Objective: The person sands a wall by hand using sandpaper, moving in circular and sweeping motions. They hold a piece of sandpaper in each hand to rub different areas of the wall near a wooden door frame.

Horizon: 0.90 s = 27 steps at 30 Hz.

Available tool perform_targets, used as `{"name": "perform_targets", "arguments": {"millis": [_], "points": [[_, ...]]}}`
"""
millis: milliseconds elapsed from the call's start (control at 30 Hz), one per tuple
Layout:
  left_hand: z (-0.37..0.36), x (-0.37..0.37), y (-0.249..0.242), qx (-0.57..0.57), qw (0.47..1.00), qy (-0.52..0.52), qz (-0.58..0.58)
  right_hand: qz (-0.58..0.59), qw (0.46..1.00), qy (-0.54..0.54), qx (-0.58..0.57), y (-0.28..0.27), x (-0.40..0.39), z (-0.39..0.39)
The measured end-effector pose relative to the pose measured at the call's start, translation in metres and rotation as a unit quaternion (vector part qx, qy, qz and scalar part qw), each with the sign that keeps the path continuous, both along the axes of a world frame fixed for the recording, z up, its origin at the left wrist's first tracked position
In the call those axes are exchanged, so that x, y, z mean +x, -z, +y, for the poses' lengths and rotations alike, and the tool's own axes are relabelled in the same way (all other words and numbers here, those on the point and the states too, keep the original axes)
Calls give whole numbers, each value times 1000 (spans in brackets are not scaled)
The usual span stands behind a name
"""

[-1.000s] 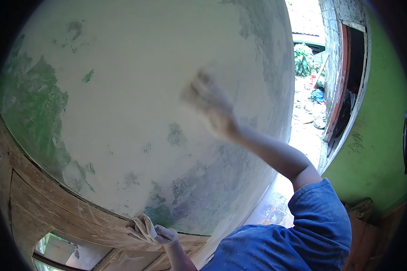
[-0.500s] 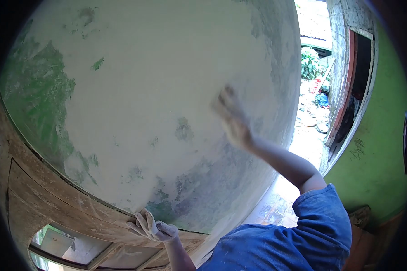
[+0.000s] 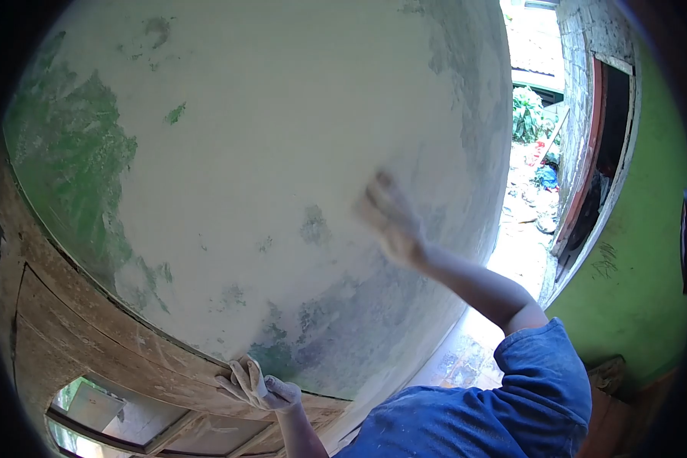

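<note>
Raised against the wall (image 3: 267, 145), my right hand (image 3: 391, 221) is smeared by motion. Its fingers are bent towards the pale surface, and whether they hold anything is hidden by the blur. The wall has a whitish coat with grey-green worn patches and a large bare green area at the left. My left hand (image 3: 261, 385) is coated in white dust. Its fingers are spread at the wall's lower edge, touching the brown wooden frame (image 3: 130, 336). No held thing can be made out in it.
Below the wooden frame are window panes (image 3: 130, 416). A bright doorway (image 3: 523, 198) opens at the right, with plants (image 3: 527, 114) and scattered debris outside. Further right stands a green wall (image 3: 641, 252) beside a red-edged door frame (image 3: 588, 153).
My right hand has moved slightly down the wall. My left hand stays in the same place. The view has shifted a little.
</note>
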<state>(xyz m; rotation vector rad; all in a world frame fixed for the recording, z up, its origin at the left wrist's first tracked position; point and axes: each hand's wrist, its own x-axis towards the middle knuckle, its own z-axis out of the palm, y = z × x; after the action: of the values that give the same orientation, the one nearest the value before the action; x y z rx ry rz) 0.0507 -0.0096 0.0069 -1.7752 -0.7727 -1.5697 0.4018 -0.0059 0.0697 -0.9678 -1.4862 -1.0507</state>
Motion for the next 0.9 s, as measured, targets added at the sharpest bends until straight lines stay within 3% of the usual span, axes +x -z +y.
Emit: {"name": "perform_targets", "arguments": {"millis": [33, 100, 200, 300, 367, 400, 467, 533, 567, 633, 667, 733, 800, 833, 900], "points": [[0, 0, -1, 4, 1000, 6, 4, -2, 1000, 0, -1, 9, -8, -8], [0, 0, 0, 8, 1000, 10, 8, -205, 970, -55, -116, 16, -16, -23], [0, -1, 0, 2, 1000, -1, 12, -193, 980, -29, -39, -24, 9, -11], [1, 1, 1, 2, 1000, 4, 3, -92, 996, -4, 22, -72, 35, 3], [1, 1, 1, 7, 1000, 3, -7, 95, 989, -2, 112, -98, 14, 6], [2, 1, 1, 8, 1000, 2, -8, 94, 989, -3, 113, -99, 4, 16], [1, 0, 1, 4, 1000, 9, -2, 48, 984, -118, 124, -90, -23, 29], [4, -5, 8, -2, 1000, 14, 1, -73, 995, -57, 34, -82, -66, 4], [5, -6, 11, -8, 1000, 18, 6, -74, 995, -56, 34, -79, -71, -3], [6, -5, 10, -1, 1000, 19, 6, -225, 969, -89, -57, -77, -77, -9], [6, -5, 10, 5, 1000, 19, 8, -226, 968, -90, -56, -83, -67, -5], [2, -3, 6, 5, 1000, -12, 6, -98, 992, -68, -49, -103, -22, 6], [1, 0, 4, 1, 999, -42, 3, 11, 994, -100, 32, -115, 17, 3], [1, 1, 3, 6, 999, -32, -1, 11, 994, -101, 28, -107, 23, -1], [2, 0, 3, 8, 1000, -22, -8, 158, 983, -59, 67, -78, 31, 2]]}}
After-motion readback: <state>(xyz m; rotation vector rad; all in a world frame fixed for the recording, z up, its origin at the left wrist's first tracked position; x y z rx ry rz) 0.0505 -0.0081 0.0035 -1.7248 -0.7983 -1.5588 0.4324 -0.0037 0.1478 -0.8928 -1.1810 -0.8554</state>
